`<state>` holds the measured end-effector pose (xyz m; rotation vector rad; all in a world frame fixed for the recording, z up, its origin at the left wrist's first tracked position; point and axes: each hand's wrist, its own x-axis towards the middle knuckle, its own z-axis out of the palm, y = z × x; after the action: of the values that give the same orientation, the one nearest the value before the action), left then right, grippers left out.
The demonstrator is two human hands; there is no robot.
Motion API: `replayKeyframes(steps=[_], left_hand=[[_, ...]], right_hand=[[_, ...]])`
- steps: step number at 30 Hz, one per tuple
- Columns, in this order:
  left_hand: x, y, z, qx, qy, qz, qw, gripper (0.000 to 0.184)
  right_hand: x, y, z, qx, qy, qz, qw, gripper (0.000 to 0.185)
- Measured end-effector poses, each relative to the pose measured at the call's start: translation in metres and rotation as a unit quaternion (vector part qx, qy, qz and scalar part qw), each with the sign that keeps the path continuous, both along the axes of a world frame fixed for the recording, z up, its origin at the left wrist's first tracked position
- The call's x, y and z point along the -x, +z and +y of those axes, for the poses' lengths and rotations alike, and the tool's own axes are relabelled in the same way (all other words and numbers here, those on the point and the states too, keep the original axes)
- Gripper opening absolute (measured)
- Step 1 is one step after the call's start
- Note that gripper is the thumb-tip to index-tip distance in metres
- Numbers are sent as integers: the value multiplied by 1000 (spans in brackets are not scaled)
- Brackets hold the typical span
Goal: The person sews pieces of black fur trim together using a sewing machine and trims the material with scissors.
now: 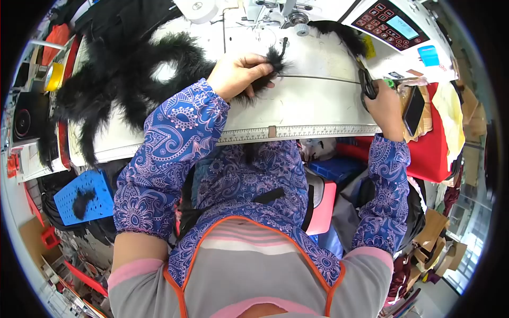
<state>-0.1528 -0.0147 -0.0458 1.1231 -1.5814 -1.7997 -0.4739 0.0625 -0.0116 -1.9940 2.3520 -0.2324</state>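
Note:
My left hand [238, 77] is closed in a pinch on the end of a black fluffy fur strip [275, 59], over the white sewing machine table [313, 114]. A short dark tip sticks up from that end. More black fur [180, 58] lies in a heap to the left of this hand. At the table's right side, my right hand [386, 106] is wrapped round the black handles of a pair of scissors [367, 85]. Their blades point away from me, towards the back. Part of the grip is hidden by my fingers.
A ruler tape [318, 130] runs along the table's front edge. At the back are the sewing machine's parts [300, 24] and a control panel [392, 25]. A phone [413, 111] lies at the right, above a red cloth [432, 153]. A blue perforated stool [69, 206] stands lower left.

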Motion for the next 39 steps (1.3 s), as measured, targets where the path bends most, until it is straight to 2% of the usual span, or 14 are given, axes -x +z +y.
replayKeyframes(steps=[3, 5, 7, 9, 11, 13, 16, 19, 24, 33, 35, 36, 38, 39], left_hand=[[1, 5, 2, 6, 41, -32, 999, 19], [1, 3, 3, -10, 60, -7, 998, 19], [1, -1, 4, -11, 77, 70, 994, 19], [1, 1, 5, -31, 84, 93, 992, 19], [4, -5, 6, -57, 111, 152, 980, 20], [3, -5, 8, -66, 91, 161, 981, 20], [4, 0, 12, -72, 69, 160, 982, 20], [2, 9, 18, -80, 92, 147, 982, 22], [-1, 9, 20, -75, 58, 110, 989, 27], [6, 10, 25, -115, 75, 58, 989, 24], [4, 3, 25, -103, 72, 57, 990, 24], [4, 0, 26, -69, 71, 38, 994, 24], [-4, 21, 34, -32, 57, -28, 997, 26], [-5, 15, 36, -28, 65, 7, 998, 24]], right_hand=[[-2, 15, 15, 35, 20, 39, 998, 33], [-3, 30, 36, 28, 5, 3, 1000, 30], [-17, 50, 64, -16, -51, -89, 995, 36], [-40, 60, 89, -56, -70, -184, 979, 43], [-53, 54, 106, -99, -33, -222, 969, 48], [-65, 46, 114, -147, -16, -244, 958, 48], [-87, 35, 112, -121, 45, -289, 949, 45], [-91, 16, 106, -119, 59, -293, 947, 47], [-102, 15, 92, -121, 71, -280, 950, 47], [-99, 4, 98, -124, 79, -293, 945, 39], [-94, 1, 102, -93, 8, -339, 936, 33], [-89, 4, 102, -63, 19, -314, 947, 29], [-75, 7, 99, 7, 36, -176, 984, 37], [-68, 9, 94, -21, -22, -138, 990, 39]])
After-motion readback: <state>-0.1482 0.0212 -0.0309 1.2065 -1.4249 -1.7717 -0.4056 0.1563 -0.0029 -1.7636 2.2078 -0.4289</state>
